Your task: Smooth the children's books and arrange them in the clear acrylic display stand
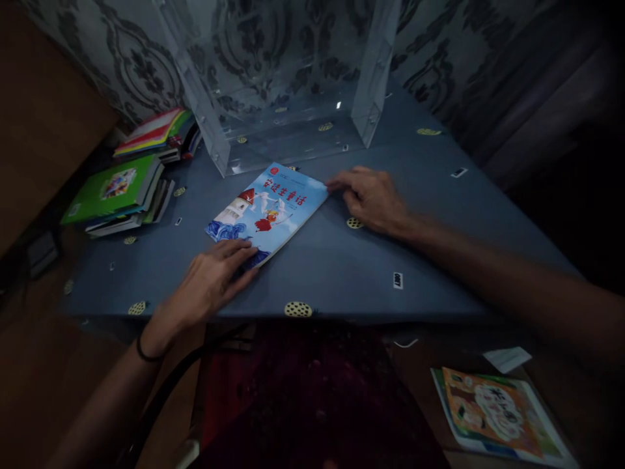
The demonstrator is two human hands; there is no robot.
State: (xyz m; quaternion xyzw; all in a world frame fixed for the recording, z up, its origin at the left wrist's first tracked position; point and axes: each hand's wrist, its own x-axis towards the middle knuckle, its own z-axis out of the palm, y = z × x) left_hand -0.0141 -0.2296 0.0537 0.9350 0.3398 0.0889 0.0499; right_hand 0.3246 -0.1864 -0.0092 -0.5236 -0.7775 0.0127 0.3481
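A thin paperback book [273, 212] with a light blue cover, red title characters and a drawn castle lies at an angle on the table. My left hand [212, 273] rests flat over its near lower edge, fingers stretched out. At the book's far right corner, my right hand [374, 198] touches with the tip of the index finger. The thumb of that hand is bent and apart from the cover; its other fingers are partly curled. Just behind the book stands a clear plastic rack [217, 146] with upright side panels.
Two stacks of books, one topped by a green book [105, 189] and one by a colourful book [151, 130], sit at the left. A blue patterned cloth [439, 228] covers the table. Below its front edge, at right, lies an orange booklet [488, 410] on others. Patterned wall behind.
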